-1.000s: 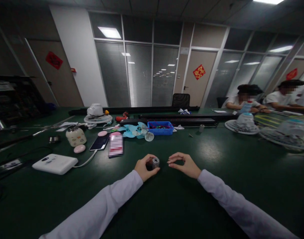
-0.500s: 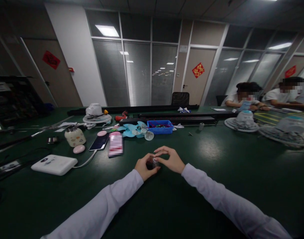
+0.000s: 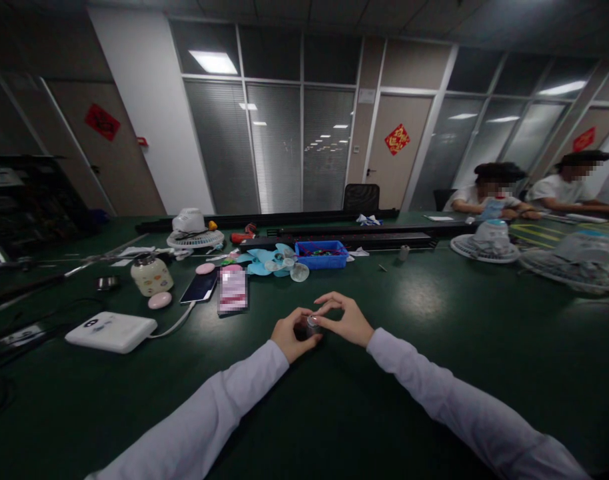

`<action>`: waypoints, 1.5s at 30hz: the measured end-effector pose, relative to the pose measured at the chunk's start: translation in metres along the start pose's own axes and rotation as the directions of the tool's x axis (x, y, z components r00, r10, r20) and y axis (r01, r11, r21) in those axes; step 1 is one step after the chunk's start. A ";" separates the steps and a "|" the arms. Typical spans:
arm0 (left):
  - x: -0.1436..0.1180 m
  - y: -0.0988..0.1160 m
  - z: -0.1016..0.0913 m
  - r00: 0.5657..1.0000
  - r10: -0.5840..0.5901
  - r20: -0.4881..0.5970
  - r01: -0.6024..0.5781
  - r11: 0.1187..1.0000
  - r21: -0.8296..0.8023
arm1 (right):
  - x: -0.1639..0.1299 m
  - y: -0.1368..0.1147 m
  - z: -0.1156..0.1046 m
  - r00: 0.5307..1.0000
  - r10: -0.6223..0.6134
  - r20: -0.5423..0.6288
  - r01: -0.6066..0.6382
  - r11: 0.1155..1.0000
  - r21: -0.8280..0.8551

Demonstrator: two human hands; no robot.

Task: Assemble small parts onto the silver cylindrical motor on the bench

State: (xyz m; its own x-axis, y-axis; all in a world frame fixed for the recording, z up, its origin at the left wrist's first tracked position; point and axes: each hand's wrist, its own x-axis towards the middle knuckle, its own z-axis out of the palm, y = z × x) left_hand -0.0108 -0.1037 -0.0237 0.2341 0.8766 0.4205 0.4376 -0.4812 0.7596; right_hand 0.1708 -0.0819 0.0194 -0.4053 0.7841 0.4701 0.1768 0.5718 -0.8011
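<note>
- My left hand (image 3: 292, 337): fingers curled around a small grey metallic cylinder (image 3: 312, 326), gripped upright, low at the dark green tabletop (image 3: 304, 420).
- My right hand (image 3: 347, 321): thumb and forefinger at the cylinder's top; whether pinching anything, I cannot tell.
- Rectangular blue plastic tray (image 3: 323, 263): beyond both hands.

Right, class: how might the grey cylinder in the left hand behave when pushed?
The grey cylinder would probably roll if laid over, given its round shape. Its metallic sheen suggests it is stiff and perhaps heavy for its size.
</note>
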 end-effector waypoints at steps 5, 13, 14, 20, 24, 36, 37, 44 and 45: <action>0.000 0.001 -0.001 1.000 -0.006 0.003 0.006 1.000 0.008 | 0.001 0.000 0.005 1.000 0.003 0.008 -0.004 1.000 0.009; 0.000 0.001 -0.002 1.000 0.002 0.001 -0.002 1.000 0.027 | 0.001 -0.006 0.010 1.000 -0.009 0.017 0.009 0.999 0.039; 0.000 0.001 -0.002 1.000 0.005 0.002 -0.005 1.000 0.028 | 0.001 -0.006 0.010 1.000 -0.012 0.015 0.011 0.999 0.041; 0.000 0.001 -0.001 1.000 0.015 -0.003 -0.015 0.999 0.030 | 0.000 -0.006 0.013 0.998 -0.018 -0.056 0.020 1.000 0.019; 0.000 0.003 -0.001 1.000 0.010 -0.011 -0.010 1.000 0.023 | -0.001 -0.004 0.015 0.994 -0.006 -0.105 0.006 1.000 0.006; -0.001 0.008 -0.002 1.000 0.001 -0.005 -0.001 1.000 0.017 | -0.014 0.013 -0.022 0.992 0.119 -0.044 -0.113 0.985 0.128; -0.001 0.008 -0.002 1.000 0.001 -0.004 -0.001 1.000 0.013 | -0.021 0.018 -0.030 0.991 0.137 -0.007 -0.135 0.984 0.118; 0.000 0.005 -0.002 1.000 -0.024 -0.016 0.024 1.000 0.005 | -0.052 0.028 -0.061 0.938 0.223 0.265 -0.226 0.974 -0.019; 0.000 0.004 -0.002 1.000 -0.026 -0.015 0.026 1.000 0.005 | -0.052 0.027 -0.062 0.935 0.223 0.275 -0.220 0.975 -0.041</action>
State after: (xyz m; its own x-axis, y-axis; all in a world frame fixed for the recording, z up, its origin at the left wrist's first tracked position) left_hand -0.0105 -0.1061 -0.0196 0.2099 0.8885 0.4081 0.4483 -0.4584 0.7674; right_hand 0.2522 -0.0924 -0.0033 -0.5866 0.7941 0.1589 0.2982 0.3942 -0.8693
